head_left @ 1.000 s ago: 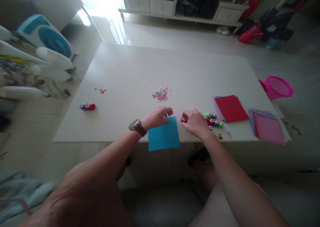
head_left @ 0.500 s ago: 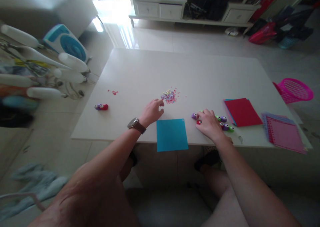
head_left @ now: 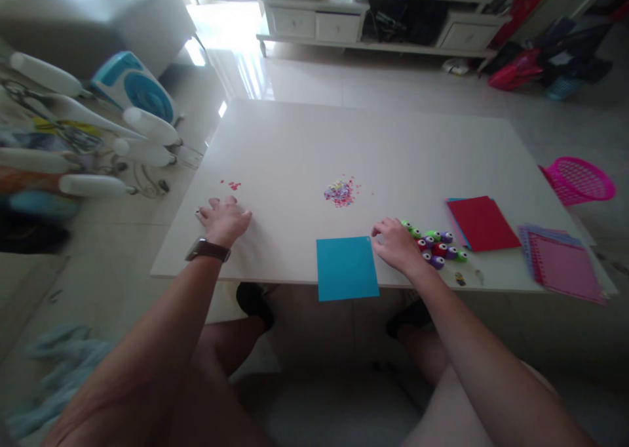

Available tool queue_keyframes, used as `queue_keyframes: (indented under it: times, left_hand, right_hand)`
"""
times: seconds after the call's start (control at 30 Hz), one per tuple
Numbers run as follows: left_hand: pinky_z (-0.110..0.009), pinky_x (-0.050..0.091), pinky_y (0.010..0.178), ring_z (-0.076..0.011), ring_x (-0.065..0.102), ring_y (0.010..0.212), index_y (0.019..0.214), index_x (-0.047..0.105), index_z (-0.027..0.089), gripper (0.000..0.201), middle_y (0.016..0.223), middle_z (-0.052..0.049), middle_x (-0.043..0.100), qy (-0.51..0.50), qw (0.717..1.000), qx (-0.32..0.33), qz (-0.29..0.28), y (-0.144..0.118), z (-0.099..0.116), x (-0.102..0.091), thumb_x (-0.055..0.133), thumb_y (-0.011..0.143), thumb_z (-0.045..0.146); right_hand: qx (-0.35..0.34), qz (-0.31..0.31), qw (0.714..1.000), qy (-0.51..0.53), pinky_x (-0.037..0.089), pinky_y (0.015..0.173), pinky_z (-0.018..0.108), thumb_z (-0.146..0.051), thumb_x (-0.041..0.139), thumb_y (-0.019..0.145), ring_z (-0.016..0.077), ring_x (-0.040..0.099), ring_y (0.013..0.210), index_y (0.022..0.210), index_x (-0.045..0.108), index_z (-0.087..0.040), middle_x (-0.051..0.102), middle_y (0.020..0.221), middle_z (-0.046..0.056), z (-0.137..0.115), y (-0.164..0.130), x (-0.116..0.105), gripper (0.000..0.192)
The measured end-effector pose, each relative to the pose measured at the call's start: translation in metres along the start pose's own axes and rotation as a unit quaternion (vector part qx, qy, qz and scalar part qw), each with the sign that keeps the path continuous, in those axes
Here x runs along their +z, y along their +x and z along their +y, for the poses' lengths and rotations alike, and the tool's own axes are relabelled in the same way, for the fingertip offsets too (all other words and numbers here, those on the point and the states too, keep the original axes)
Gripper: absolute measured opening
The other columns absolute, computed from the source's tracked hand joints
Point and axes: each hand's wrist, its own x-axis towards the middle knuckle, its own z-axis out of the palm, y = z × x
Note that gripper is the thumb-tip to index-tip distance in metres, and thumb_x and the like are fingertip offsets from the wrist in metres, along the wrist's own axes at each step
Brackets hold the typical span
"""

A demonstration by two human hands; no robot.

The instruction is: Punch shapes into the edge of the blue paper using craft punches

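Note:
My left hand (head_left: 225,222) lies over the left part of the white table (head_left: 295,132), fingers spread. It covers most of a short row of small googly-eyed pieces; only a bit of one eye (head_left: 198,212) shows beside its outer finger. Just beyond are a few red confetti bits (head_left: 234,186). My right hand (head_left: 394,242) rests by the right edge of a blue paper square (head_left: 347,269), fingers loosely bent, with nothing visible in them. Right of it sits a cluster of purple, green and red googly-eyed pieces (head_left: 439,249), partly behind the hand.
A pile of mixed confetti (head_left: 340,192) lies mid-table. At right are a stack of coloured paper with red on top (head_left: 484,223) and pink hole-edged sheets (head_left: 563,263). Two small items, one a yellowish figure (head_left: 460,278), lie near the front edge. A pink basket (head_left: 582,178) stands beyond the table.
My left hand has moved left from the confetti pile to the short row of googly-eyed pieces. My right hand has drawn slightly left, and the cluster now sits together beside it.

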Motion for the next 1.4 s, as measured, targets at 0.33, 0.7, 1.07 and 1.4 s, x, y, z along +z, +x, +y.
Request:
queue_keyframes:
  times: [0.33,0.7,1.07,1.4]
  left_hand:
    - [-0.071,0.042,0.103,-0.0553,0.039,0.137,0.130,0.064,0.016,0.051,0.152,-0.025,0.042,-0.013,1.000,-0.015,-0.025,0.016,-0.020,-0.006,0.065,0.086,0.042]
    - [-0.060,0.038,0.113,-0.0440,0.049,0.133,0.121,0.068,0.014,0.041,0.126,-0.026,0.059,0.046,0.991,0.123,-0.028,0.029,-0.012,0.012,0.056,0.083,0.022]
    - [-0.058,0.039,0.115,-0.0448,0.051,0.131,0.093,0.072,0.016,0.030,0.115,-0.024,0.066,0.031,0.985,0.148,-0.085,0.029,0.015,0.016,0.067,0.064,0.018]
    - [-0.055,0.042,0.118,-0.0363,0.054,0.132,0.092,0.074,0.016,0.024,0.127,-0.015,0.064,-0.103,0.972,0.211,0.019,0.008,0.031,-0.003,0.074,0.068,0.015]
  right_hand:
    - [0.041,-0.053,0.998,0.015,0.043,0.081,0.035,-0.017,0.060,0.087,0.0252,0.062,0.096,0.090,0.067,-0.022,0.068,0.099,0.008,-0.007,0.004,0.008,0.009]
    - [0.031,-0.019,0.999,0.040,0.049,0.099,0.041,-0.013,0.063,0.085,0.0295,0.063,0.109,0.102,0.073,-0.018,0.071,0.109,0.011,-0.002,0.002,0.007,0.020]
    - [-0.120,-0.051,0.985,0.115,0.043,0.118,0.048,-0.023,0.065,0.097,0.0306,0.050,0.138,0.141,0.063,-0.017,0.061,0.146,0.015,-0.043,-0.009,0.021,0.045]
    - [-0.081,-0.010,0.972,0.220,0.048,0.110,0.042,-0.004,0.055,0.087,0.0253,0.064,0.121,0.112,0.073,-0.020,0.076,0.122,0.010,-0.039,-0.003,0.015,0.035]
